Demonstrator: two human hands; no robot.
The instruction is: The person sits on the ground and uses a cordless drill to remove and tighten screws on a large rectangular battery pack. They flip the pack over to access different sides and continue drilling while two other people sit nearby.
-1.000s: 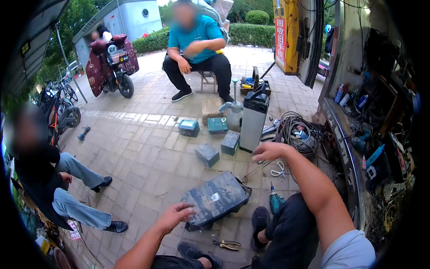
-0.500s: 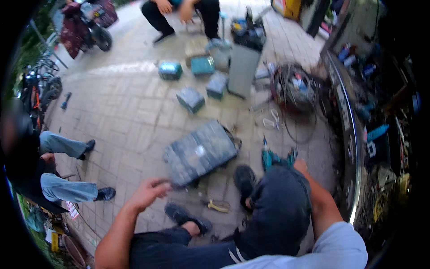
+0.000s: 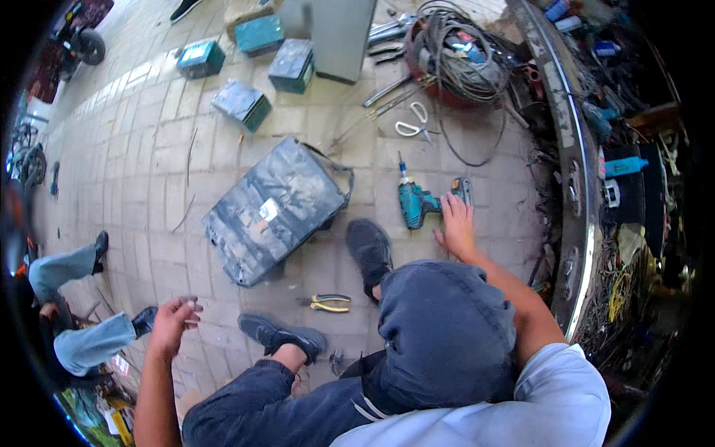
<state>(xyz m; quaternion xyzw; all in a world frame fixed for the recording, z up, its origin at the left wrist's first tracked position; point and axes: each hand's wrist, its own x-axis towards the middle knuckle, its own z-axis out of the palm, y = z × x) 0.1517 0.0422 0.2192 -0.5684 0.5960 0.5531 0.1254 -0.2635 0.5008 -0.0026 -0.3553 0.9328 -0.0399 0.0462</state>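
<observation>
My right hand (image 3: 457, 223) reaches past my knee to a teal cordless drill (image 3: 414, 203) lying on the paving. Its fingers are stretched out with the thumb apart, at the handle end of the drill; whether they touch it I cannot tell. My left hand (image 3: 171, 325) is raised to the left of my foot, empty, fingers loosely bent and apart. Between the hands lies a large dark, dusty, battered case (image 3: 277, 208), set at a slant. Yellow-handled pliers (image 3: 330, 303) are on the ground between my shoes.
Several teal-and-grey boxes (image 3: 199, 59) stand farther off beside a grey panel (image 3: 344, 37). White-handled scissors (image 3: 412, 121) lie below a tub of coiled cable (image 3: 469, 63). A metal sill (image 3: 575, 201) and cluttered shelves border the right. Another person's legs (image 3: 97, 343) are at the left.
The view has tilted down and sharpened. My left hand has drawn away from the case toward the left. My right hand has come out from beside my knee, forward to the drill's handle end.
</observation>
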